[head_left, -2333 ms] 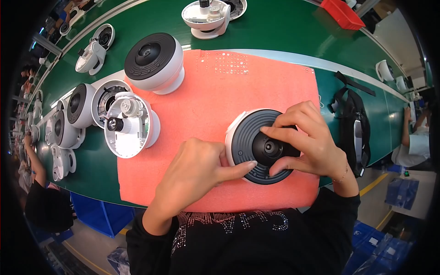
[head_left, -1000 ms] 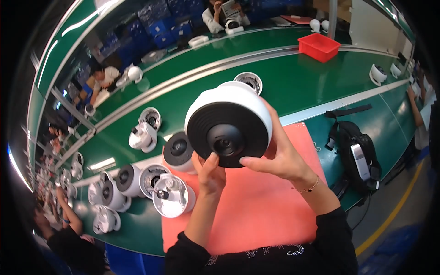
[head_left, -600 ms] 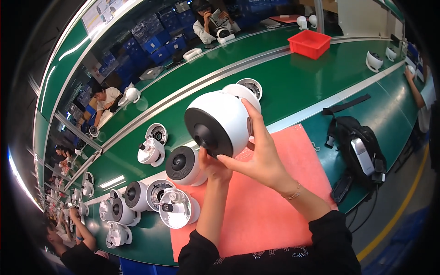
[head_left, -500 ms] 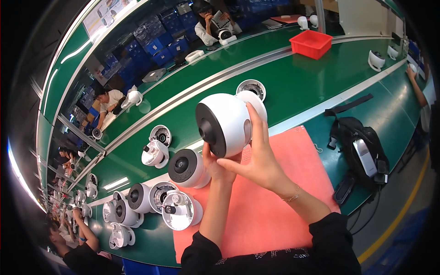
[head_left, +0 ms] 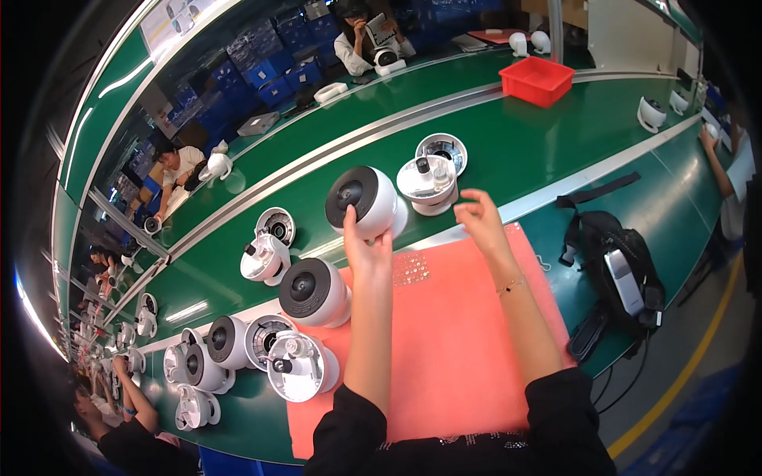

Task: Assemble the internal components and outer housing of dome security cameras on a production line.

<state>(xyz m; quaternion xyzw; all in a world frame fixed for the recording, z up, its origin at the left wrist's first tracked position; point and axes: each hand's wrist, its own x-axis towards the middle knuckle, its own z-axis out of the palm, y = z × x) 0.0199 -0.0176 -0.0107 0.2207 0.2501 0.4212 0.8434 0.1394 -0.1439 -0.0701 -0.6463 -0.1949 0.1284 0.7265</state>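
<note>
Left hand [head_left: 367, 242] grips the white dome camera [head_left: 361, 200] from below at the far edge of the red mat [head_left: 460, 333], over the green surface [head_left: 540, 151]; bare mat lies near. Right hand [head_left: 479, 220], half a second ago cupping it, hangs open just right, apart

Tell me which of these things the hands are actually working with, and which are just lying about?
In use:
- left hand holding the white dome camera
- right hand, open and empty
- pink mat under the arms

Lying about:
- red bin
- black bag
- open camera base
- finished dome by the mat
</note>
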